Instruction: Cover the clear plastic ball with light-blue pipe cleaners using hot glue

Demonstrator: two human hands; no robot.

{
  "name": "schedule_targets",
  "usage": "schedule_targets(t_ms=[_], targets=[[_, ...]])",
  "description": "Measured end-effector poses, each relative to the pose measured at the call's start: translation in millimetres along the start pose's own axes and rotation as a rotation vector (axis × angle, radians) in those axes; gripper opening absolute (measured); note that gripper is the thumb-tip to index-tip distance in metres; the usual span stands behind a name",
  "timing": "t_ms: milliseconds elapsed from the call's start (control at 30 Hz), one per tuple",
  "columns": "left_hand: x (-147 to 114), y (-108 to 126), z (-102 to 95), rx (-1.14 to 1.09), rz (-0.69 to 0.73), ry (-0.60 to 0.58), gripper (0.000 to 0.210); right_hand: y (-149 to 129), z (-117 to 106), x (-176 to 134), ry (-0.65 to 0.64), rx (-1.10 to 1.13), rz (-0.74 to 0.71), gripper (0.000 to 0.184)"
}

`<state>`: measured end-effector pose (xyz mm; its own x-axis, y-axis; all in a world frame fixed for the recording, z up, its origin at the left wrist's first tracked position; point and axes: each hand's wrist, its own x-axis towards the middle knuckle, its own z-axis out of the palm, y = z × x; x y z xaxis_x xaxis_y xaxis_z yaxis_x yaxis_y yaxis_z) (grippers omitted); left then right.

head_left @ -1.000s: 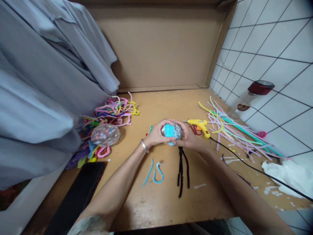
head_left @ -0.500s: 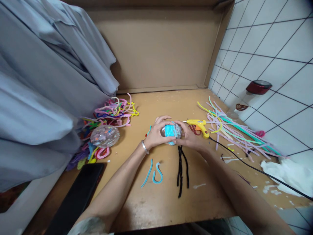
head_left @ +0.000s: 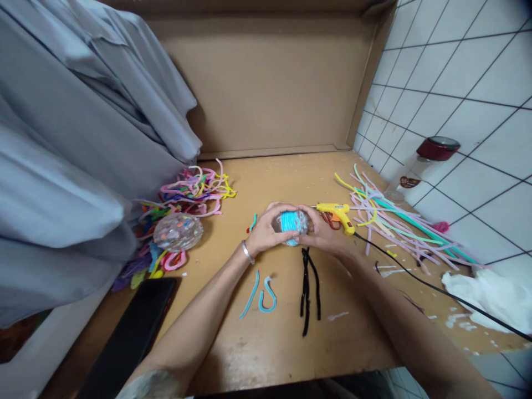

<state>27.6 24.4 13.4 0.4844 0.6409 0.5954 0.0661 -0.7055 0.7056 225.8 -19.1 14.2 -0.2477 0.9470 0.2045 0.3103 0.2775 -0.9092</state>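
Between my two hands is a clear rounded plastic object with a band of bright blue pipe cleaner [head_left: 290, 221] wound around its middle. The fingers of my left hand [head_left: 266, 228] curl over its left side, a silver bracelet at the wrist. My right hand [head_left: 319, 231] grips the right end, thumb low and fingers over the top. Nearer to me lie a straight blue pipe cleaner [head_left: 250, 295], a hooked blue one [head_left: 268, 296] and several black pipe cleaners [head_left: 306, 293]. A short red and teal piece [head_left: 252, 223] rests left of my left hand.
A yellow glue gun [head_left: 338, 213] with a black cord lies at the right, beside loose pipe cleaners [head_left: 390, 213], a red-lidded jar [head_left: 419, 166] and white tissue [head_left: 490, 293]. On the left are a tangled pile [head_left: 195, 188], another clear rounded object [head_left: 178, 231] and a black phone [head_left: 133, 332].
My left fingers have settled lower and closer over the top of the wrapped object. The object stays almost in place, and more of the red and teal piece shows.
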Motion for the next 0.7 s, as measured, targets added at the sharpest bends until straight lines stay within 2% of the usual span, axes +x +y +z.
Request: schedule_targets(t_ms=[167,300,400,500,600,700], targets=[[3.0,0.5,-0.7,0.026,0.045,-0.059,0.050,0.9,-1.1,2.0,-0.008,0.096,0.060,0.082],[3.7,1.2,-0.3,0.058,0.053,-0.088,0.061,2.5,-3.0,3.1,0.012,0.117,0.055,0.085],[3.2,1.3,1.0,0.087,0.028,-0.093,0.073,2.6,-6.0,2.1,0.007,0.073,0.023,0.079],[2.5,2.0,3.6,0.126,0.021,-0.062,0.074,1.6,-8.3,1.2,0.022,0.005,-0.033,0.070],[2.1,4.3,7.4,0.171,0.007,-0.013,0.070,-1.9,-6.9,0.2,0.145,-0.142,-0.124,0.052],[2.2,6.9,10.8,0.197,-0.009,0.021,0.067,-9.0,-0.9,-3.1,0.344,-0.388,-0.248,0.030]])
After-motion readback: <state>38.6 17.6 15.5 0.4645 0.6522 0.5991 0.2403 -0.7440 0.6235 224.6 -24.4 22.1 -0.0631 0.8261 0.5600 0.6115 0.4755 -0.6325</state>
